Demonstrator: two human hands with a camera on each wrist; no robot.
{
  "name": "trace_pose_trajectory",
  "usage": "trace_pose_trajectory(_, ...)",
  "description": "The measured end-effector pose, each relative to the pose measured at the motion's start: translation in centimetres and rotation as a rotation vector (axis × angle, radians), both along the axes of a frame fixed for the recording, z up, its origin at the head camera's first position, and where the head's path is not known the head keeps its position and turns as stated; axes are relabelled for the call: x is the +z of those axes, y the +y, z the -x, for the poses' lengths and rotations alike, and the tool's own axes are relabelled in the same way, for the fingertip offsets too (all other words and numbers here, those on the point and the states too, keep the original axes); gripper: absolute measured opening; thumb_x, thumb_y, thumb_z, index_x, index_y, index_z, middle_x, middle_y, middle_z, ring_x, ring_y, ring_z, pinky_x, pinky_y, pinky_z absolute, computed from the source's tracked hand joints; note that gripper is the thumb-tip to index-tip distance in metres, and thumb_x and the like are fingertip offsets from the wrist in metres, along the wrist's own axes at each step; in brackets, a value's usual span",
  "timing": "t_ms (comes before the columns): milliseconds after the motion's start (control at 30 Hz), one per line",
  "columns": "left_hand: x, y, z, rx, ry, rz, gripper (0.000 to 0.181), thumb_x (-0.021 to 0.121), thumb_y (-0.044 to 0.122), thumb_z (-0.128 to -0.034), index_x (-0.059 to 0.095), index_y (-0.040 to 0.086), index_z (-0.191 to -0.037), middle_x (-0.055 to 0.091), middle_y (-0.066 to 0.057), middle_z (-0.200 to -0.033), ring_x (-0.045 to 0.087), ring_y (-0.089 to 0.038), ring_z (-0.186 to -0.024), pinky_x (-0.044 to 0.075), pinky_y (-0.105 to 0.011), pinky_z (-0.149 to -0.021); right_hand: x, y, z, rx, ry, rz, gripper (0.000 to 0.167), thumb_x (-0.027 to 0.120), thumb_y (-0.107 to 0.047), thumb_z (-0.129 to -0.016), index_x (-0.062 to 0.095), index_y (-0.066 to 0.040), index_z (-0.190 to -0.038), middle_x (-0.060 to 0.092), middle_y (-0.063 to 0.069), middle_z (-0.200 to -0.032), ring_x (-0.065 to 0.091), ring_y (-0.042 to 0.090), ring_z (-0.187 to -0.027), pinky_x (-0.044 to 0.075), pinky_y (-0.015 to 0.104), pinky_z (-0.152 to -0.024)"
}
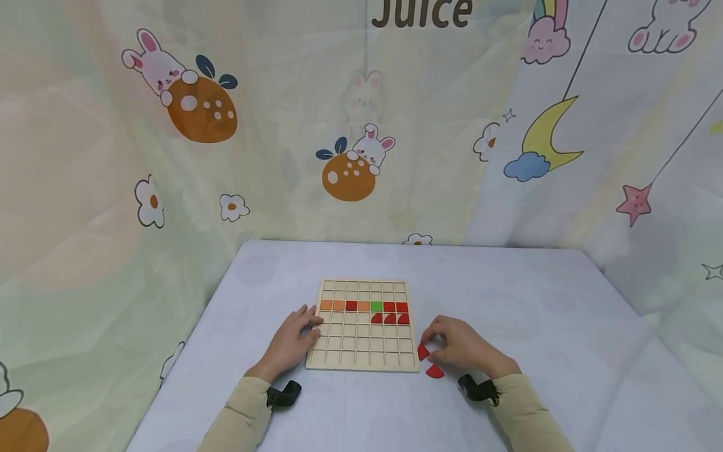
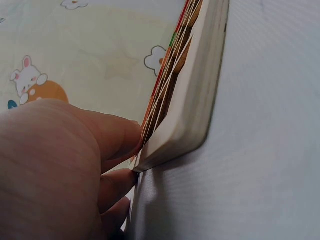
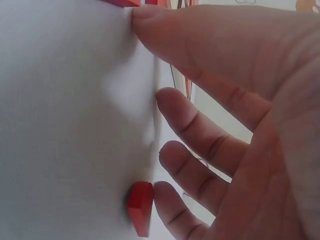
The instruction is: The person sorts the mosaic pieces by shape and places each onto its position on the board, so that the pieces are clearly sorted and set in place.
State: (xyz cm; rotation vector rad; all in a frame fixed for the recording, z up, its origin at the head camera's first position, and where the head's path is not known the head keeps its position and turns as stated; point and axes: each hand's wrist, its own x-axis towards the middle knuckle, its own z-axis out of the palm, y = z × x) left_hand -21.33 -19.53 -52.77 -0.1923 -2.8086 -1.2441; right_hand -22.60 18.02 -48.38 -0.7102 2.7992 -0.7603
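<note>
A pale wooden grid board [image 1: 361, 353] lies on the table, with a row of orange, dark red, green and red squares and several curved red pieces below it. At its left edge my left hand [image 1: 289, 340] rests, fingers extended and touching the rim of the board [image 2: 187, 120]. Right of the board, my right hand [image 1: 465, 346] pinches a red wedge-shaped piece [image 1: 423, 352] between thumb and index finger. Another red wedge [image 1: 435, 371] lies just below the thumb. In the right wrist view a red piece [image 3: 140, 207] sits by the little finger.
A white-covered table [image 1: 508, 282] carries the board. Behind it hangs a cloth backdrop [image 1: 282, 125] printed with rabbits, oranges and a moon. Black camera straps [image 1: 479, 388] circle both wrists.
</note>
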Motion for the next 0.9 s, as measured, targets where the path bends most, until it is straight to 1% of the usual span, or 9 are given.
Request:
trace_pose_trajectory(167,-0.2,0.0,0.0,-0.005,0.021,-0.004,0.02,0.064,0.016,-0.0942,0.069,0.017,-0.113,0.046,-0.008,-0.149,0.027,-0.031,-0.146,0.019,-0.053,-0.119,0.0,-0.2,0.0,0.018,0.012,0.0,0.025,0.084,-0.015,-0.073,0.073,-0.023,-0.094,0.06,-0.011,-0.094,0.053,0.013,-0.09,0.05,0.03,-0.075)
trace_pose_trajectory(267,-0.2,0.0,0.0,-0.003,0.018,-0.003,0.02,0.064,0.016,-0.0942,0.069,0.017,-0.113,0.046,-0.008,-0.149,0.026,-0.031,-0.146,0.019,-0.053,-0.12,-0.1,-0.3,0.0,0.019,0.011,-0.008,0.025,0.085,-0.017,-0.073,0.073,-0.024,-0.094,0.06,-0.011,-0.093,0.052,0.014,-0.091,0.048,0.031,-0.074)
trace_pose_trajectory(500,-0.1,0.0,0.1,-0.003,-0.018,-0.005,0.021,0.064,0.018,-0.095,0.069,0.016,-0.115,0.044,-0.005,-0.151,0.024,-0.027,-0.147,0.016,-0.05,-0.121,-0.3,-0.3,0.1,-0.029,0.015,-0.036,0.022,0.086,-0.02,-0.072,0.068,-0.024,-0.084,0.058,-0.012,-0.087,0.049,0.015,-0.086,0.046,0.033,-0.072)
trace_pose_trajectory(667,-0.1,0.0,0.1,-0.008,-0.013,0.002,0.021,0.063,0.018,-0.0949,0.068,0.016,-0.115,0.044,-0.006,-0.151,0.024,-0.027,-0.147,0.016,-0.05,-0.121,-0.6,0.2,0.4,-0.06,0.026,-0.045,0.023,0.086,-0.022,-0.071,0.066,-0.024,-0.082,0.056,-0.012,-0.082,0.049,0.013,-0.081,0.046,0.03,-0.068)
trace_pose_trajectory(767,0.0,0.0,0.1,-0.006,-0.013,0.003,0.021,0.063,0.018,-0.0949,0.069,0.016,-0.115,0.044,-0.006,-0.151,0.024,-0.028,-0.147,0.016,-0.051,-0.121,-0.8,0.5,0.6,-0.054,0.045,-0.047,0.023,0.085,-0.023,-0.071,0.066,-0.024,-0.083,0.056,-0.013,-0.082,0.048,0.012,-0.08,0.045,0.03,-0.069)
trace_pose_trajectory(900,0.0,0.0,0.0,0.0,-0.018,0.002,0.021,0.063,0.019,-0.095,0.069,0.016,-0.115,0.044,-0.005,-0.151,0.024,-0.027,-0.147,0.016,-0.051,-0.121,-0.8,0.9,0.7,-0.019,0.065,-0.039,0.022,0.084,-0.022,-0.073,0.068,-0.026,-0.086,0.057,-0.014,-0.084,0.049,0.012,-0.082,0.043,0.032,-0.073)
